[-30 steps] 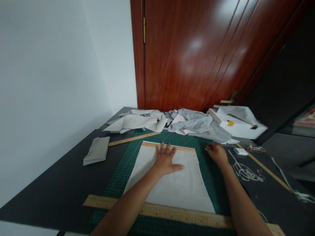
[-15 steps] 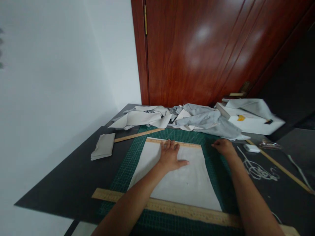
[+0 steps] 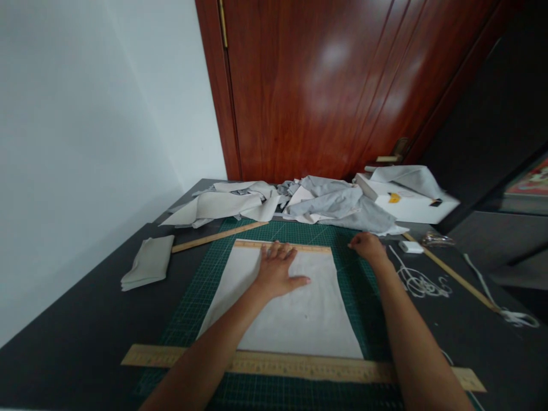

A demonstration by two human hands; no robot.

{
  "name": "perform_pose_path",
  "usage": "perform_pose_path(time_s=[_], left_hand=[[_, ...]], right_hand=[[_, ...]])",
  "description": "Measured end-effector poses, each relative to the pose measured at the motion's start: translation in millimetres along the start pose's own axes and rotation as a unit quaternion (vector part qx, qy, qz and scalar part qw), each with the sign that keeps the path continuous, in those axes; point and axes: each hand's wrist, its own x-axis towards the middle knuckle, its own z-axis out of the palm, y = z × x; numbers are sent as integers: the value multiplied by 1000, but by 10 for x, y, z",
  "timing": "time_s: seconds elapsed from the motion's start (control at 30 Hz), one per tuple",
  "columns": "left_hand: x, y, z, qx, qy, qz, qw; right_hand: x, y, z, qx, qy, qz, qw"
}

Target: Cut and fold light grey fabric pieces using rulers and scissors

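A white piece of cloth [image 3: 295,314] lies flat on a green cutting mat [image 3: 188,308]. My left hand [image 3: 278,271] rests on it, fingers spread, with the fingertips over a short wooden ruler [image 3: 314,249] along the far edge. My right hand [image 3: 368,248] is right of the cloth, above the mat, with its fingers pinched together; whatever they may hold is too small to see. A long wooden ruler [image 3: 308,365] lies across the near edge of the cloth, passing beneath both forearms.
Grey and white fabric scraps [image 3: 334,200] are heaped at the back beside a white box [image 3: 411,202]. Folded cloth [image 3: 149,260] and another ruler [image 3: 218,237] lie left. White cord [image 3: 422,283], a charger block [image 3: 411,246] and a wooden stick [image 3: 454,274] lie right.
The whole view has shifted, so the table's contents appear further left and more of the right side shows. Both hands keep about the same places relative to the cloth.
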Motion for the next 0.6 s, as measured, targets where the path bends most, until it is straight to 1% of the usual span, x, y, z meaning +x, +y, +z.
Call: perform_pose_path(time_s=[0.1, 0.27, 0.4, 0.6], left_hand=[[8, 16, -16, 5, -4, -4, 1000], [12, 39, -41, 12, 13, 3, 1000], [14, 52, -56, 13, 18, 8, 1000], [17, 37, -17, 19, 27, 11, 999]], right_hand=[[20, -115, -30, 20, 20, 5, 1000], [37, -294, -61, 88, 16, -42, 995], [22, -346, -92, 122, 7, -64, 990], [27, -372, -133, 152, 1, -86, 985]])
